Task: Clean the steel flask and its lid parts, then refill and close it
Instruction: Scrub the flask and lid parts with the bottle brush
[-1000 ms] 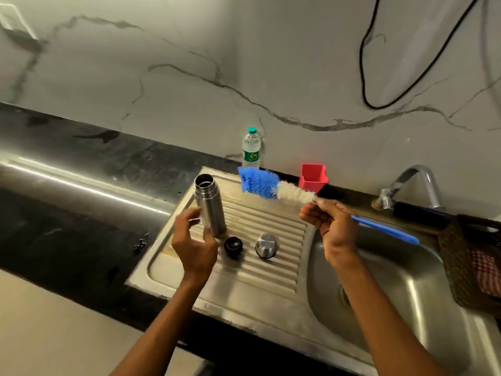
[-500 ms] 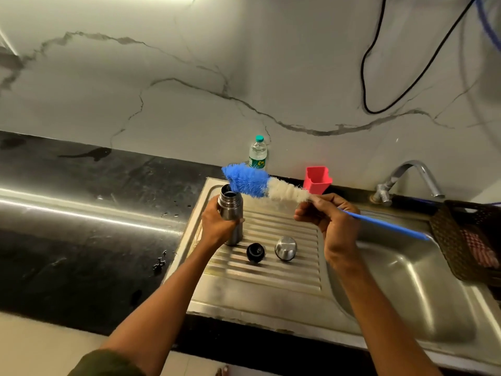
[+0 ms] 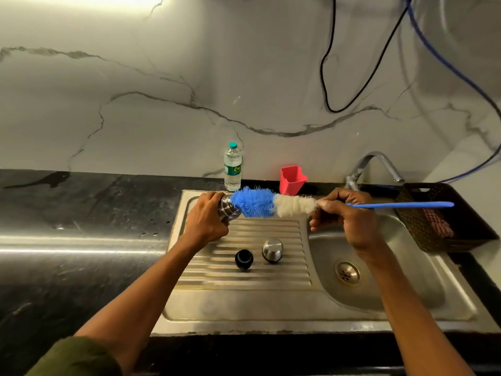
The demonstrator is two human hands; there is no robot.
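Black stone counter (image 3: 81, 240) at 9 o'clock, wet in spots. Left hand (image 3: 206, 221) wrapped round steel flask (image 3: 227, 208), fingers curled tight on body; flask tipped on its side w/ mouth facing 3 o'clock, prob. so brush could go straight in. Flask held above top-left corner of ribbed drainboard (image 3: 244, 275), at abt 10 o'clock from frame centre. Water bottle (image 3: 232, 167) upright behind, 12 o'clock of flask, by wall. Bottle brush (image 3: 271, 205) lay horizontal, blue tip just at/into flask mouth, white bristles still outside. Black inner stopper (image 3: 244, 258) and steel cap (image 3: 272, 249) sat side by side on drainboard at 6 o'clock of brush, apart from each other, parked w/in reach for later washing, likely. Red cup (image 3: 292, 179) behind at 12 o'clock of brush. Right hand (image 3: 349, 215) pinched brush's wire stem right behind bristles, thumb & fingers clamped; short hold prob. for push control, blue handle trailing to 3 o'clock. Sink basin (image 3: 393, 289) below it, tap (image 3: 376, 164) above, brown basket (image 3: 439, 215) at far 3 o'clock. Scrub step just starting, by the look.
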